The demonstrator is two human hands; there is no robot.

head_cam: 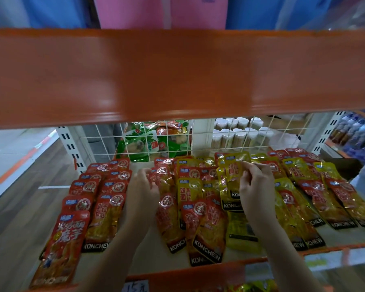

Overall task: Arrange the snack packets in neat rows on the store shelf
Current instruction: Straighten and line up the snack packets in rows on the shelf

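Note:
Red and yellow snack packets lie flat on the pale shelf board (152, 252). Two neat columns of red packets (105, 199) fill the left side. A loose, overlapping heap of red and yellow packets (198, 209) covers the middle. My left hand (141, 192) reaches into the heap and its fingers curl on a red packet (163, 182). My right hand (256, 186) pinches a stack of yellow packets (234, 175) raised off the pile. More red packets (333, 199) lie in slanted rows at the right.
A wide orange shelf beam (177, 74) hangs overhead and hides the upper view. A white wire grid (198, 140) backs the shelf, with green bags (148, 142) and white-capped jars (238, 131) behind it. An orange front lip (198, 272) edges the shelf.

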